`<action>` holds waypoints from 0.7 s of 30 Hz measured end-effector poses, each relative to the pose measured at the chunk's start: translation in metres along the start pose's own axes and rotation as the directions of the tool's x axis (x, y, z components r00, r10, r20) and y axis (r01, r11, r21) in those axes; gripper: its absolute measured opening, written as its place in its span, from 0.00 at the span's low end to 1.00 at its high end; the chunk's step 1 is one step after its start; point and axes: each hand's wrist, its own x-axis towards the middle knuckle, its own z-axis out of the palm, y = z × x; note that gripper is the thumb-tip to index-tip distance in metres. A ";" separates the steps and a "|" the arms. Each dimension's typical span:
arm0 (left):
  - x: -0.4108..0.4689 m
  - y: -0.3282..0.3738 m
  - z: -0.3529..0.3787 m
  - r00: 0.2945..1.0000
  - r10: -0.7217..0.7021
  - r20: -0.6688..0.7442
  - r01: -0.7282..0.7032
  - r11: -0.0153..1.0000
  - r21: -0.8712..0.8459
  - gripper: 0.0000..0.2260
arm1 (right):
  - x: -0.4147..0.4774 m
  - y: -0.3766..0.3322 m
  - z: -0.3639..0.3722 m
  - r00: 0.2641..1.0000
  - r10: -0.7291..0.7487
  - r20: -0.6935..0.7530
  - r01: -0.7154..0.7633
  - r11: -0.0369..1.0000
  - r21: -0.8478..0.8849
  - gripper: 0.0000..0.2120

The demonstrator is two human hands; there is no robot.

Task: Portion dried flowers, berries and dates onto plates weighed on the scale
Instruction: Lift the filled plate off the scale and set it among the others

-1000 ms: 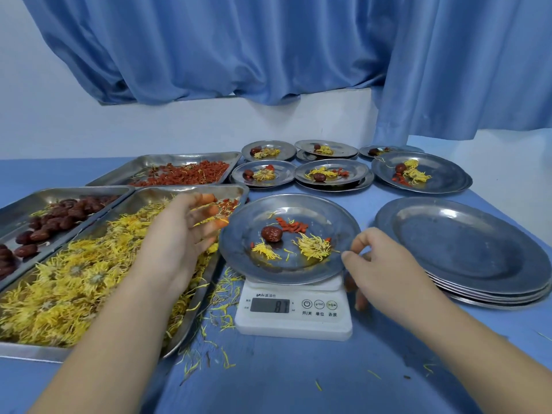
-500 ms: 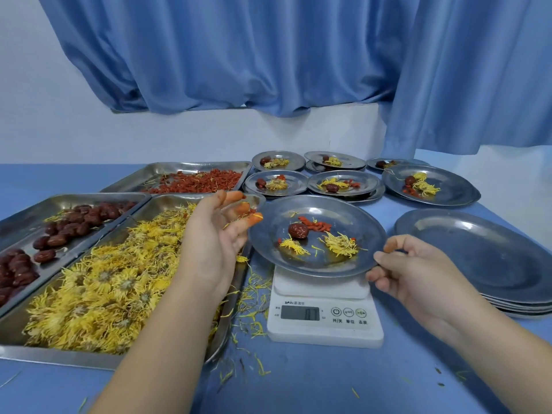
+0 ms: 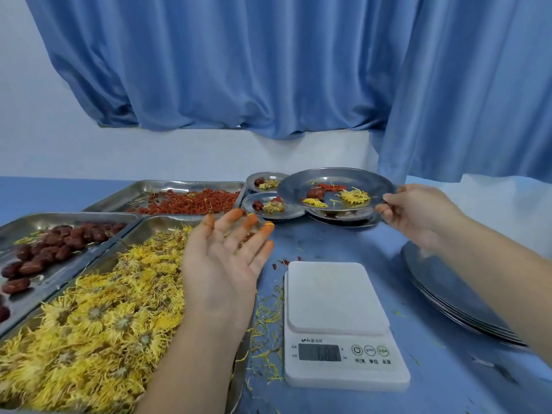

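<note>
Blue curtains (image 3: 268,70) are hanging behind the worktop (image 3: 298,243). The right hand (image 3: 418,213) is pinching the plate (image 3: 294,186) by its right rim, holding it just above the filled plates (image 3: 298,213) straight ahead. The left hand (image 3: 221,264) is hovering open and empty beside the bare scale (image 3: 334,297). The right is lying nearer the stack (image 3: 442,282).

Three trays crowd the left: the flower tray (image 3: 161,225), date tray (image 3: 59,216) and berry tray (image 3: 179,183), set rim against rim, so no table shows between them. The left hand (image 3: 221,258) hovers palm up, fingers spread, over the flower tray's right edge, just beside the scale (image 3: 337,300). The scale's top is reachable from above. A strip of table (image 3: 328,240) with loose petals runs between the scale and the filled plates (image 3: 294,213) at the back. The right hand (image 3: 418,213) pinches a plate (image 3: 295,186) in the air over them, covering them. A stack (image 3: 442,282) closes the right side, and a lane of table separates it from the scale.
</note>
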 end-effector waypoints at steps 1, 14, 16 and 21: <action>0.000 0.000 0.000 1.000 -0.016 -0.005 0.016 1.000 -0.021 0.19 | 0.014 -0.001 0.005 1.000 0.004 -0.016 -0.004 1.000 -0.009 0.10; 0.004 0.004 -0.004 0.994 -0.109 -0.022 0.105 0.985 -0.137 0.21 | 0.132 0.044 0.034 0.923 0.100 -0.371 -0.124 0.991 -0.042 0.18; 0.005 0.004 -0.005 0.993 -0.116 -0.022 0.112 0.984 -0.135 0.21 | 0.140 0.055 0.033 0.914 0.102 -0.393 -0.124 0.992 -0.031 0.18; 0.005 0.005 -0.004 0.992 -0.122 -0.018 0.119 0.985 -0.126 0.21 | 0.154 0.073 0.025 0.891 0.184 -0.415 -0.213 0.977 -0.025 0.19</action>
